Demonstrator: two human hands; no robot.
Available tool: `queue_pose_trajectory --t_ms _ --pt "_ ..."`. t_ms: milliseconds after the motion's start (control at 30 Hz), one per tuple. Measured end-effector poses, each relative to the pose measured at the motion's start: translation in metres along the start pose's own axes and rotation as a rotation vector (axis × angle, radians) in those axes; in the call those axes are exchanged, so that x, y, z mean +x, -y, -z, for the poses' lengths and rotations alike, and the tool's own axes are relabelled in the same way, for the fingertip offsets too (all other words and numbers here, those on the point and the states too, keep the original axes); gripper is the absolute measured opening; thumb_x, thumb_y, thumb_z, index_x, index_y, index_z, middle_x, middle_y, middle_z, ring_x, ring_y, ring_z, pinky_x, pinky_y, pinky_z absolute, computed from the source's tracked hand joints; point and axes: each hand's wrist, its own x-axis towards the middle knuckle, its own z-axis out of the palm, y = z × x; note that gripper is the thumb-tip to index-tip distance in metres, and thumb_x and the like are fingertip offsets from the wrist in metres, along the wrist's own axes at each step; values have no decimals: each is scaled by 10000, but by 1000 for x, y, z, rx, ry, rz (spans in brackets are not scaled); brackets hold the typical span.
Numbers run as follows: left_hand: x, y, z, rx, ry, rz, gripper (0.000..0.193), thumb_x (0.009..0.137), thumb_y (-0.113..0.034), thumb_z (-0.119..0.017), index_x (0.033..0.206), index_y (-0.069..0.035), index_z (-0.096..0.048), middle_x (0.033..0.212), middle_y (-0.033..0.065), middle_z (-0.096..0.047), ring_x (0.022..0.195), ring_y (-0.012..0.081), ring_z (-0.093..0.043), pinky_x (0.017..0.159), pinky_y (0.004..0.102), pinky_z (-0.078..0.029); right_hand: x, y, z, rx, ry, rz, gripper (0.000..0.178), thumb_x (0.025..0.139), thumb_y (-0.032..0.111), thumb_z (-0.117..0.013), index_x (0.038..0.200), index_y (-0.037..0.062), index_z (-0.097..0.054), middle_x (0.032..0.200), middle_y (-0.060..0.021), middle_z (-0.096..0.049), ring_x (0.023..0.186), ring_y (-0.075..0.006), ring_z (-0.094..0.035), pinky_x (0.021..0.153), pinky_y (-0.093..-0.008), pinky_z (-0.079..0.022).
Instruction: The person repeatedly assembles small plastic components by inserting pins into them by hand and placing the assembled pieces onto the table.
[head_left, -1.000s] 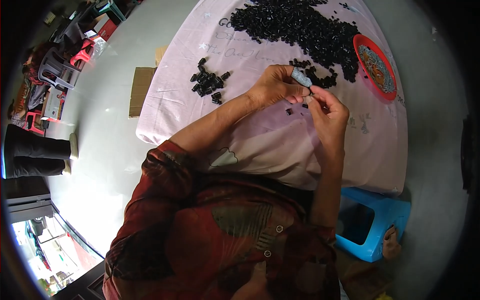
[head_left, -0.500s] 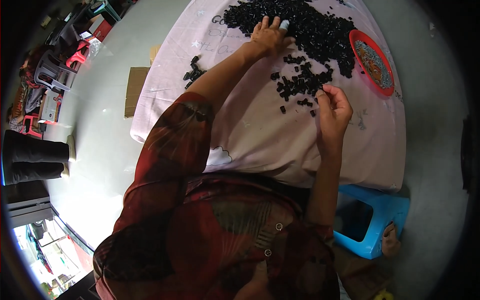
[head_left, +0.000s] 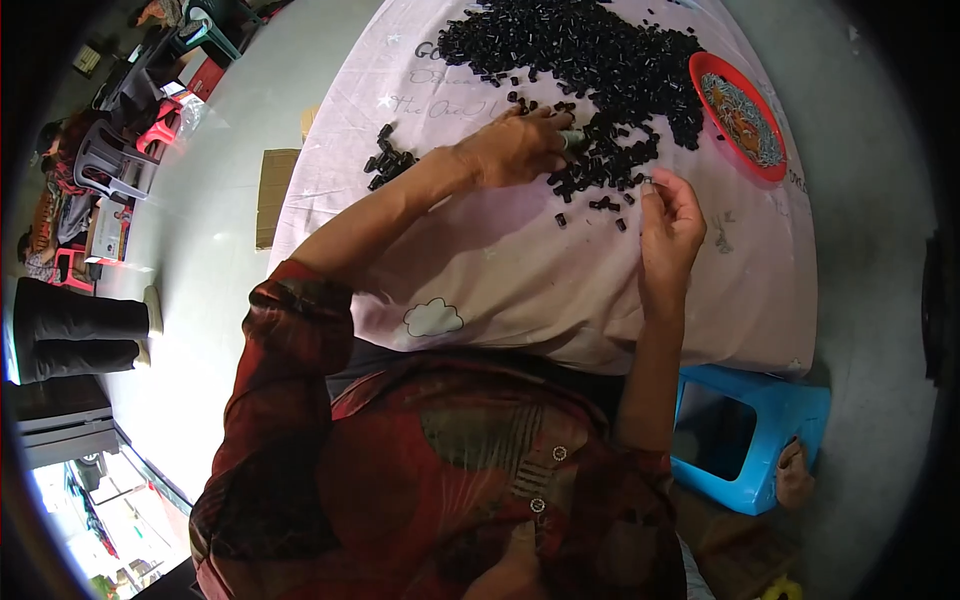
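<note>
A large heap of small black cylindrical pieces (head_left: 600, 55) covers the far part of the cloth-covered table. My left hand (head_left: 515, 150) reaches over the cloth between this heap and a smaller cluster of the same pieces (head_left: 605, 160). Its fingers are bent but apart, with loose pieces around their tips; one finger has a pale wrapping. At the cluster's right edge, my right hand (head_left: 672, 225) has thumb and forefinger pinched together. Whatever lies between those fingertips is too small to make out. A red oval tray (head_left: 778, 172) of thin silvery metal pieces (head_left: 735, 105) stands at the far right.
Another small group of black pieces (head_left: 387, 160) lies left of my left forearm. Pale pink patterned cloth (head_left: 530, 280) covers the table. A blue plastic stool (head_left: 745, 485) stands at the near right. Flattened cardboard (head_left: 276, 195), a grey chair (head_left: 105, 160) and a standing person's legs (head_left: 85, 325) are on the left.
My left hand has come back from the large heap toward me, and some black pieces now lie near its fingers between heap and cluster. My right hand stays almost where it was, still pinched.
</note>
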Motion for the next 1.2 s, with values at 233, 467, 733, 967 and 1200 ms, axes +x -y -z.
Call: queue_pose_trajectory --t_ms 233,467,733,967,1200 --pt "65 21 -16 -311 -140 363 273 856 -184 -677 1118 -117 -716 1005 176 -698 881 310 -690 803 385 -546 0 1 -5 -76 58 -2 202 928 16 -581 1100 -6 -685 900 43 -596 751 -22 -468 693 -171 -386" --pt "91 14 -45 -197 -45 381 244 794 -211 -701 1026 -151 -748 1034 170 -693 960 342 -678 867 406 -547 -4 1 -4 -1 65 7 202 922 10 -595 1104 -13 -678 910 29 -617 775 -27 -504 705 -175 -401" --pt "55 18 -7 -819 -142 617 188 914 -207 -705 843 -33 -709 758 27 -676 648 64 -593 542 239 -484 -4 -5 -3 31 74 8 156 916 26 -642 1066 -13 -655 909 6 -632 785 -38 -525 712 -187 -420" --pt "29 -8 13 -1909 -28 810 161 962 -189 -647 963 -29 -626 923 83 -662 686 64 -604 558 160 -480 -6 7 -7 82 71 23 131 913 47 -665 1033 -2 -652 884 8 -630 748 -32 -522 657 -185 -415" --pt "8 -43 11 -2149 -2 778 161 969 -163 -631 967 -3 -617 944 106 -658 716 81 -603 554 173 -476 -10 19 -11 264 93 -88 144 912 69 -679 1044 13 -666 842 10 -624 666 -28 -502 551 -183 -396"
